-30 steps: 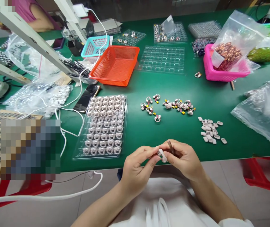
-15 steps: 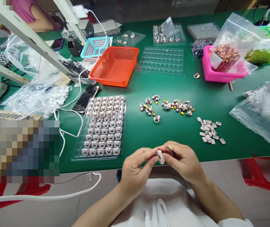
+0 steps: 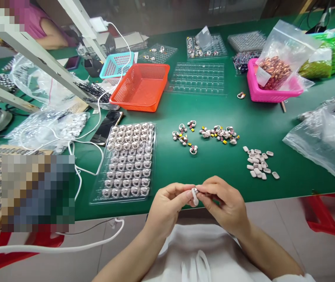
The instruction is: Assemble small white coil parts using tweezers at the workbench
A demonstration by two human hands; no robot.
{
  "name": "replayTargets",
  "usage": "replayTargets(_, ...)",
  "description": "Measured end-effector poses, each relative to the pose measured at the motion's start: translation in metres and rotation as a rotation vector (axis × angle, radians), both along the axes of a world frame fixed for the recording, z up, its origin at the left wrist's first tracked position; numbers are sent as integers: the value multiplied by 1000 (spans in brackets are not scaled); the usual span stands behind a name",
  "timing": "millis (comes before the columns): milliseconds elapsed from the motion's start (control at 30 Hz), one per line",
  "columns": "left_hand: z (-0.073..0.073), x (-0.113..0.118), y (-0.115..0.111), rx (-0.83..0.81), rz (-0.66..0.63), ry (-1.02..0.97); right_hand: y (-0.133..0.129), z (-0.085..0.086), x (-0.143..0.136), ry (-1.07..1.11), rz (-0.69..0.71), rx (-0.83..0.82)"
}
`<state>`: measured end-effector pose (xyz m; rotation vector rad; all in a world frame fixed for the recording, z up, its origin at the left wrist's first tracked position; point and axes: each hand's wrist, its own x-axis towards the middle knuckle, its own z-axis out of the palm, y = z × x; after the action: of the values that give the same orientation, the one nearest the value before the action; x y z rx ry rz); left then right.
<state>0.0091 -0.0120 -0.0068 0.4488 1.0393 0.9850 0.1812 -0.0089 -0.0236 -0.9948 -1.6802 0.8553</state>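
Close to the table's front edge, my left hand (image 3: 169, 209) is closed, pinching a small white ring-shaped plastic part (image 3: 195, 199) between thumb and fingertips. My right hand (image 3: 224, 203) is closed too, its fingertips meeting the same part from the right. A thin dark metal tool (image 3: 200, 191) shows in the right fingers and reaches to the part's upper edge; most of it is hidden. Beyond the hands lie ring-shaped pieces with yellow tabs (image 3: 218, 134) and a pile of small whitish caps (image 3: 257, 162).
A clear tray (image 3: 129, 160) of ring-shaped parts lies to the left, near a phone (image 3: 107, 127) and white cables. Farther back stand an orange basket (image 3: 140, 88), a blue basket (image 3: 117, 64) and a pink basket (image 3: 273, 94). A plastic bag (image 3: 326, 137) lies right. A co-worker's arm (image 3: 51, 35) shows far left.
The metal tool in my right hand has swung inward toward the ring-shaped part and shows less. Both hands have shifted slightly left, and the whole view has moved a little.
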Motion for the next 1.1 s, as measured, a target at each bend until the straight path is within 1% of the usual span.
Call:
replayTargets(67, 1, 3, 1, -55, 38, -60, -1, -1, 0, -42, 15, 115)
replayTargets(100, 3, 5, 1, -73, 53, -88, -1, -2, 0, -65, 29, 146)
replayTargets(200, 7, 8, 2, -107, 78, -148, -2, -4, 1, -131, 56, 178)
replayTargets(300, 9, 8, 2, -129, 76, -156, -2, -7, 2, -181, 30, 221)
replayTargets(433, 9, 7, 0, -150, 65, -140, -3, -10, 1, -203, -3, 257)
replayTargets(733, 8, 9, -1, -146, 48, -146, -4, -12, -3, -217, -106, 328)
replayTargets(933, 9, 9, -3, -169, 41, -159, -5, -12, -6, -156, -183, 394)
replayTargets(1100, 10, 8, -4, -175, 43, -172, -5, -13, -6, -79, -120, 382)
